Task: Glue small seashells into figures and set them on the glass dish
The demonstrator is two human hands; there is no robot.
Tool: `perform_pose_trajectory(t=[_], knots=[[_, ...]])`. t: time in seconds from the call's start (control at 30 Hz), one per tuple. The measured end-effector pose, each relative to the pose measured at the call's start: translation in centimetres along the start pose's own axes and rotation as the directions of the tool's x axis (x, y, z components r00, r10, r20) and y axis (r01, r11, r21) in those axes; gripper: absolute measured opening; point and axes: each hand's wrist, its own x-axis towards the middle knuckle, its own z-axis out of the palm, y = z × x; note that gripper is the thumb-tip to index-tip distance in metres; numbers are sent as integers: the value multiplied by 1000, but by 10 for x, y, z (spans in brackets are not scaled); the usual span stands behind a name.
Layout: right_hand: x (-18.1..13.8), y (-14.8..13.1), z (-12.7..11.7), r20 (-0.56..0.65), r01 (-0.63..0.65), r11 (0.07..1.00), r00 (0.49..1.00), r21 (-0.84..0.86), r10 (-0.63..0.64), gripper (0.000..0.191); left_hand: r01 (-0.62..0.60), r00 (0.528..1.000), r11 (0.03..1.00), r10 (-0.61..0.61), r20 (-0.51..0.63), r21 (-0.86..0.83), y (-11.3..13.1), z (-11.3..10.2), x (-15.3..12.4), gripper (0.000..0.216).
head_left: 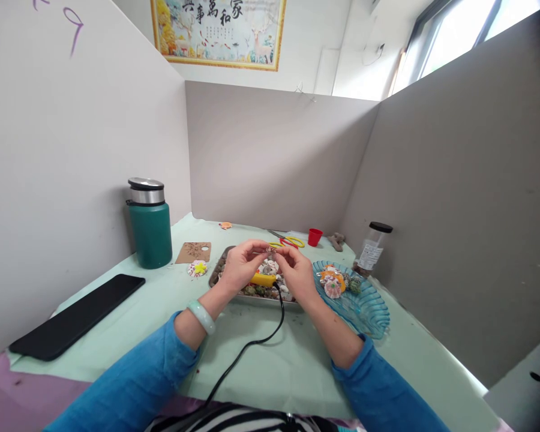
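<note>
Both forearms, in blue sleeves, reach forward over the pale green table and meet above a metal tray filled with shells and pebbles. The left hand is raised with the wrist bent slightly back and a pale green bangle on it. Its thumb and forefinger are pressed together on a small piece. The right hand comes in from the other side, knuckles up, and its fingertips pinch the same small piece, so the two hands touch at the tips. The piece is held in the air just over the tray; it is too small to tell what it is, perhaps a shell or a bead.

Below the hands a yellow tool lies in the tray, and its black cord runs back toward the person. Just right of the right hand sits a blue shell-shaped dish holding painted shells. Behind the hands lie scissors and a red cup. A green flask stands at the left wall, with a flat black slab lying nearer.
</note>
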Motion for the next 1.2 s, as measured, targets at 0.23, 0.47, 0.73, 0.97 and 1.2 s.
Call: perform_pose_trajectory(t=[0.23, 0.47, 0.73, 0.97, 1.2], knots=[[0, -6, -6, -43, 121, 989, 991, -82, -125, 17, 144, 989, 966, -137, 49, -214, 10, 3, 0, 29], [-1, -10, -11, -51, 281, 937, 953, -207, -297, 17, 322, 944, 926, -298, 146, -196, 16, -1, 2, 41], [-4, -11, -11, -28, 328, 910, 938, -252, -346, 18, 311, 940, 935, -275, 203, -172, 13, -4, 2, 32], [-4, -15, -9, -10, 262, 946, 963, -191, -269, 18, 242, 970, 956, -236, 55, -165, 9, -4, 5, 32], [-5, -14, -6, 53, 220, 963, 975, -156, -215, 21, 223, 974, 972, -219, 57, -71, 13, -2, 3, 32]])
